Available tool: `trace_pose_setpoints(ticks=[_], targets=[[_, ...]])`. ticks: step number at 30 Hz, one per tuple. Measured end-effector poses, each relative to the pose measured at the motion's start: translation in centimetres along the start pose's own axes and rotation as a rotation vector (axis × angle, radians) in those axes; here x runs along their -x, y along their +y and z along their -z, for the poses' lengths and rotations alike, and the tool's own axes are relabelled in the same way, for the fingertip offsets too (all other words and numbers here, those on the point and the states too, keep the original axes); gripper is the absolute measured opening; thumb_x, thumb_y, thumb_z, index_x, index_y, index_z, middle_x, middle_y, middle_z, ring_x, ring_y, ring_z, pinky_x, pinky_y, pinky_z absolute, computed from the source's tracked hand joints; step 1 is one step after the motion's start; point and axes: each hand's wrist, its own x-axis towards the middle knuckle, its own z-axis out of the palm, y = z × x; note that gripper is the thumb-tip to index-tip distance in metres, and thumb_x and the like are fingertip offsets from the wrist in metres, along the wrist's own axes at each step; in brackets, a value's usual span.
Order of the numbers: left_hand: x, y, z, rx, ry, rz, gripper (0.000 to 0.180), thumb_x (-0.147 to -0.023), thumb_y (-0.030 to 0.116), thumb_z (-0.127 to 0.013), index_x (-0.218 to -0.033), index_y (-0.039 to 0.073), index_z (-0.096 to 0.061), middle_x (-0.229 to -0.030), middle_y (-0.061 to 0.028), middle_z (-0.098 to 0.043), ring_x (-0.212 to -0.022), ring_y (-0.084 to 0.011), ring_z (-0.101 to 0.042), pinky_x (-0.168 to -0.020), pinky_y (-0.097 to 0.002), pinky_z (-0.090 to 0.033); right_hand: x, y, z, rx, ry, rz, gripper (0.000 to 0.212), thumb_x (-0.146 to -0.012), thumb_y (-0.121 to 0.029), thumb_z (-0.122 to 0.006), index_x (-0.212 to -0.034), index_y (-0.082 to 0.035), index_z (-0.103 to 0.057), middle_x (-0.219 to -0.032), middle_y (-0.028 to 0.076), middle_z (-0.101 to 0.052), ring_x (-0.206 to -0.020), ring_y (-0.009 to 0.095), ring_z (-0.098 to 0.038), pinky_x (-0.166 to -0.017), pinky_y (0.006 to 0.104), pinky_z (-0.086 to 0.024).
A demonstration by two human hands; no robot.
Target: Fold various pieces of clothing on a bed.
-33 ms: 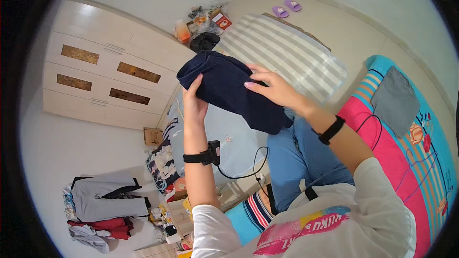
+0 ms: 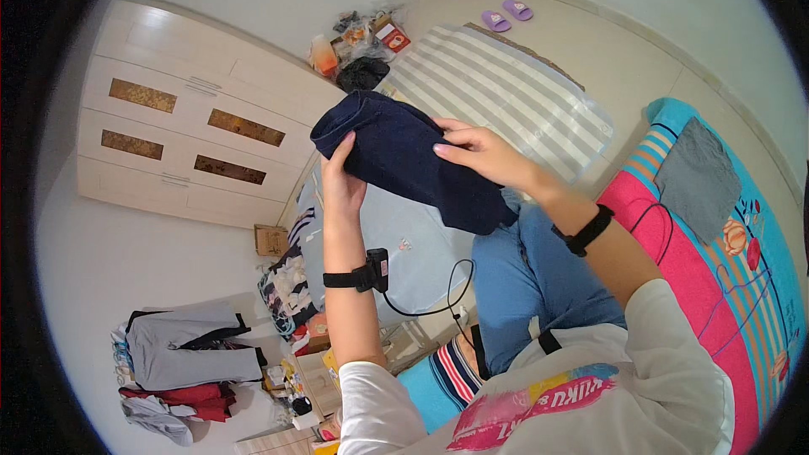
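Observation:
In front of me I hold up a folded dark navy garment (image 2: 398,147), a rolled or hemmed opening at its far left end. Its exact kind cannot be made out. My left hand (image 2: 343,175) grips that end from below, thumb pressed on the near face and the other fingers hidden behind the cloth. Further along the upper right edge, my right hand (image 2: 487,153) pinches the fabric between thumb and fingers. The lower right end of the garment hangs over the knees of my blue jeans (image 2: 548,265). Black straps circle both forearms.
A folded grey cloth (image 2: 699,177) and a thin clothes hanger (image 2: 737,303) lie on the pink and blue bedding (image 2: 649,236) to my right. Ahead is a striped mat (image 2: 497,84). A wardrobe (image 2: 190,131) stands left. A black cable (image 2: 425,310) hangs from my left wrist device.

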Motion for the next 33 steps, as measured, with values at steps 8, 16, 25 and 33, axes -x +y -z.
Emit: trace_pose_setpoints(ticks=[8, 16, 25, 33], targets=[[-0.1, 0.4, 1.0, 0.016, -0.044, 0.032, 0.033, -0.083, 0.005, -0.061, -0.115, 0.004, -0.053, -0.11, -0.0076, -0.061, -0.101, -0.0202, -0.058, -0.089, -0.0333, -0.045, -2.0, 2.0, 1.4, -0.151, -0.263, -0.305, 0.03, -0.093, -0.03, -0.056, -0.076, -0.004, -0.057, -0.071, -0.007, -0.039, -0.07, 0.003, -0.035, -0.062, 0.0225, -0.032], [-1.5, 4.8, -1.3, -0.158, 0.068, -0.12, 0.028, -0.081, 0.011, -0.067, -0.106, 0.003, -0.057, -0.099, -0.0073, -0.064, -0.094, -0.0171, -0.06, -0.084, -0.0305, -0.047, -9.0, -3.7, 4.4, 0.338, -0.068, 0.137, 0.028, -0.09, -0.024, -0.056, -0.098, 0.002, -0.061, -0.086, 0.012, -0.062, -0.081, 0.02, -0.057, -0.075, 0.0307, -0.043], [-1.3, 8.4, -2.4, 0.059, -0.32, -0.032, 0.038, -0.076, 0.003, -0.062, -0.113, -0.001, -0.053, -0.105, -0.0108, -0.061, -0.096, -0.0191, -0.059, -0.086, -0.0319, -0.047, -11.6, -11.0, 6.4, 0.257, -0.098, 0.055, 0.03, -0.089, -0.023, -0.059, -0.105, 0.001, -0.063, -0.098, 0.008, -0.066, -0.09, 0.015, -0.059, -0.083, 0.0276, -0.045], [-0.7, 6.8, -1.8, -0.326, -0.604, 0.162, 0.059, -0.071, -0.002, -0.067, -0.126, -0.003, -0.046, -0.115, -0.0093, -0.059, -0.107, -0.0177, -0.056, -0.094, -0.0275, -0.043, -10.7, -12.1, 6.7, 0.116, -0.295, -0.285, 0.023, -0.088, -0.017, -0.062, -0.105, -0.002, -0.063, -0.093, 0.003, -0.065, -0.085, 0.008, -0.058, -0.079, 0.022, -0.046]])
